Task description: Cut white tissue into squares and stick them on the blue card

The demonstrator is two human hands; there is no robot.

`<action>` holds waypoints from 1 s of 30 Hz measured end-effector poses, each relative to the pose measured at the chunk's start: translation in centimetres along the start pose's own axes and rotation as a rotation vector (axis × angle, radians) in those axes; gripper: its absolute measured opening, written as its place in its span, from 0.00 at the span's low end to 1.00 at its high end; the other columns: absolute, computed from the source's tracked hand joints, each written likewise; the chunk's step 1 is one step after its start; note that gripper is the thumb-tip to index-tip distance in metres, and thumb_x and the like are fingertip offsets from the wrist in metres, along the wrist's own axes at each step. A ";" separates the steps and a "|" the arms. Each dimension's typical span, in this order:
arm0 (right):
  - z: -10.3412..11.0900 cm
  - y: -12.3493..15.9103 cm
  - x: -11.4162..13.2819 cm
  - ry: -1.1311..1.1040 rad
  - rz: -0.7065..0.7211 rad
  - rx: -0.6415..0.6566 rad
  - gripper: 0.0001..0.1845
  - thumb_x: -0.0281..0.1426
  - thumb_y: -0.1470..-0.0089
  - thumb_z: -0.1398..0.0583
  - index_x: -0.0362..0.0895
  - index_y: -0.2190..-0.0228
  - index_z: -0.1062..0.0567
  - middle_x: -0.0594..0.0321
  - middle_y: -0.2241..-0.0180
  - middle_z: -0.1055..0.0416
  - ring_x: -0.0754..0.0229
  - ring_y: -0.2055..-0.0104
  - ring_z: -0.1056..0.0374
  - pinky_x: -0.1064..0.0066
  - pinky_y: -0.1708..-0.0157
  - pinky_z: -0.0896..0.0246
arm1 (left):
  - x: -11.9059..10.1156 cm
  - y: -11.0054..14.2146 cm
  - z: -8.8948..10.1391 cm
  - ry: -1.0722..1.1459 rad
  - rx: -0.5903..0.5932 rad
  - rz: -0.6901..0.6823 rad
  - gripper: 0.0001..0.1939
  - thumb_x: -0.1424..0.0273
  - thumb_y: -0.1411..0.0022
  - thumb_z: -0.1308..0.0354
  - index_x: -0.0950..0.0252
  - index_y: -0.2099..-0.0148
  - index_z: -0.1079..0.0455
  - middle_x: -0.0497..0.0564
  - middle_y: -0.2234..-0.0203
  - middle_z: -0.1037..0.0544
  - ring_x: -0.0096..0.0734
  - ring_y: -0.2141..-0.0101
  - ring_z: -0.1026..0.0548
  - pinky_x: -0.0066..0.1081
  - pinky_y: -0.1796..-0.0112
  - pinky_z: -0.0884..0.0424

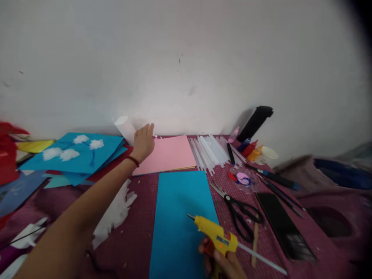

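Glue gun, place: The glue gun [216, 234] is in the near part, a little right of the middle, held above the blue sheet [183, 201], with its metal tip [190, 216] toward the left and far side.
Glue gun, look: It is bright yellow, with a small red light [221, 246] on the side; a long whitish glue stick [263, 259] comes out from the back.
Glue gun, handling: I judge it light and hard, easy to hold by the handle; the tip may be hot, so fingers should keep behind it. The glue stick probably bends a little.
Right hand: The right hand [229, 265] is closed around the handle of the glue gun.
Left hand: The left hand [143, 143] is open, fingers slightly spread, at the far left corner of the pink sheet [174, 153], beside the white roll [125, 130]. Whether it touches them, I cannot tell.
Blue sheet: It lies flat, smooth and plain; it seems light and rather stiff, but can crease. Better to lift it by two edges.
Scissors: The black-handled scissors [236, 209] lie open, right of the blue sheet.
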State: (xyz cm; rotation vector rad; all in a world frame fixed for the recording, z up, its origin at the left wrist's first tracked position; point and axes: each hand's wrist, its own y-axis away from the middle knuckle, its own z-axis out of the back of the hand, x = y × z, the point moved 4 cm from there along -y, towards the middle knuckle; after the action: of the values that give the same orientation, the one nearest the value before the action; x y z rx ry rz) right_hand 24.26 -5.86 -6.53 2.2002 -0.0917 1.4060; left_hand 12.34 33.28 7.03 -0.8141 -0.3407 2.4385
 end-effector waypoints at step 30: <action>-5.5 -3.0 8.6 0.668 0.375 0.009 0.17 0.43 0.45 0.44 0.43 0.60 0.30 0.66 0.74 0.34 0.67 0.80 0.43 0.76 0.83 0.47 | -11.7 32.8 -5.3 -0.204 0.716 -0.914 0.12 0.71 0.36 0.47 0.68 0.54 0.27 0.63 0.54 0.27 0.43 0.57 0.30 0.36 0.67 0.33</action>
State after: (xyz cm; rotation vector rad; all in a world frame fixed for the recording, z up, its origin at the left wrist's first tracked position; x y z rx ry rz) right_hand 24.60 1.13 1.53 1.6609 -0.2661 2.2768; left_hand 9.87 0.11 -4.43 -0.0403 0.0985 1.5730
